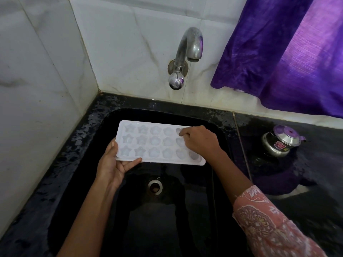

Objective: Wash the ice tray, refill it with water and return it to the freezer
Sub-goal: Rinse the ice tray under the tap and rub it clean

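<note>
Right sleeve: pink patterned sleeve (269,223) is closest to the head camera, at the lower right, its forearm reaching up and left toward the sink (78,154).
Left hand: left hand (113,164) is cupped under the near left corner of the ice tray (148,143), thumb up along the short left edge, fingertips showing below the front rim; it is closed on the tray and carries it.
Right hand: right hand (200,141) lies over the tray's right end, fingers curled, a fingertip pressed into a top-row cavity; it looks to be rubbing rather than clasping, and whether it pinches the rim I cannot tell.
Tray position: white tray with star and flower cavities, held over the black sink basin, above and behind the drain (155,186), cavities facing up.
Long axis: runs left to right across the sink, roughly level, right end a little nearer the camera.
Tap relation: tap (191,51) stands on the wall behind the sink, its spout above and beyond the tray's right half; no water is seen running.
Judged step: washing the cavities by hand; rinsing probably calls for bringing the tray back under the spout.
Beside the sink: small steel pot (282,143) sits on the counter to the right, well apart, under a purple curtain (278,62).
</note>
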